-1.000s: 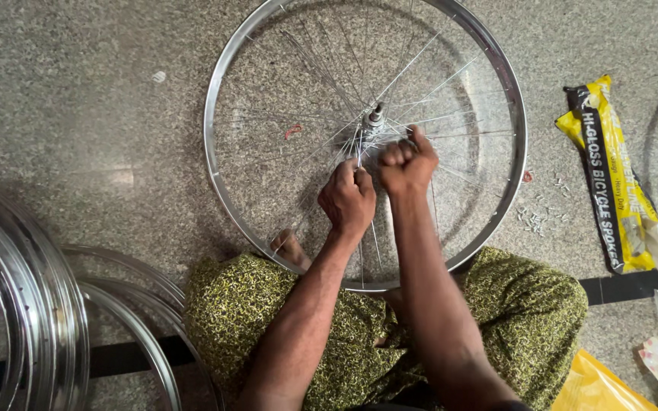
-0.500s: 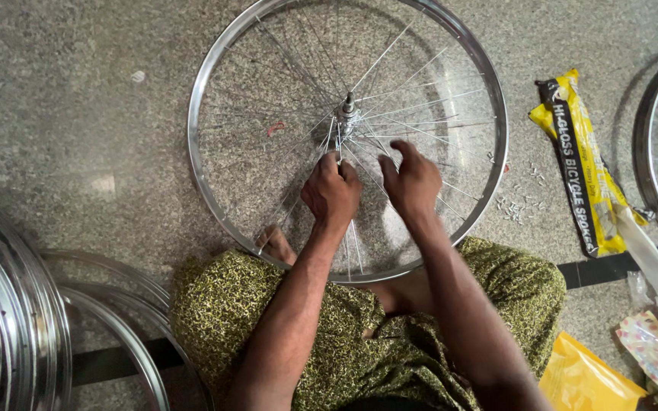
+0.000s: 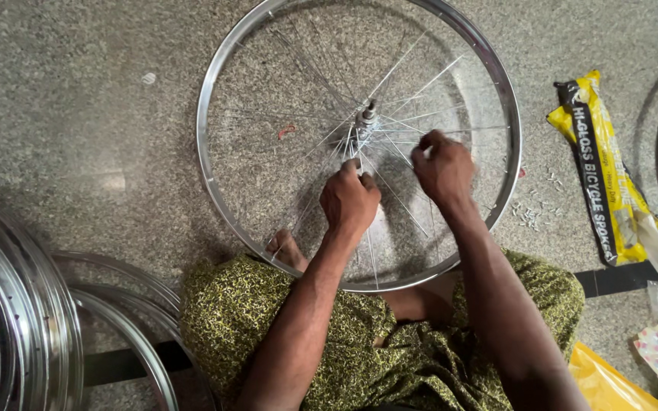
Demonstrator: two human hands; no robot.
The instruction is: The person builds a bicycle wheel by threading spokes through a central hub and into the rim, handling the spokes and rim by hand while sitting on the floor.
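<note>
the wheel [image 3: 253, 99] lies flat on the floor [image 3: 78, 91], just ahead of both hands, its near rim over the person's lap. the hub [image 3: 365, 118] stands upright at the centre, just beyond the left hand [image 3: 349, 202] and up-left of the right hand [image 3: 442, 166]; the left is the nearer of the two. loose spokes [image 3: 413, 76] fan out from the hub toward the rim, and several run back under the hands.

the left hand is clenched, fingertips pinching a spoke close below the hub, the spoke's long axis running from hub toward the wrist. the right hand is closed too, apparently on a spoke end; what exactly it grips i cannot tell.

right of the right hand lie a yellow packet [image 3: 599, 175] and scattered nipples [image 3: 531, 215]. left of the left arm, bare rims [image 3: 17, 304] are stacked.
</note>
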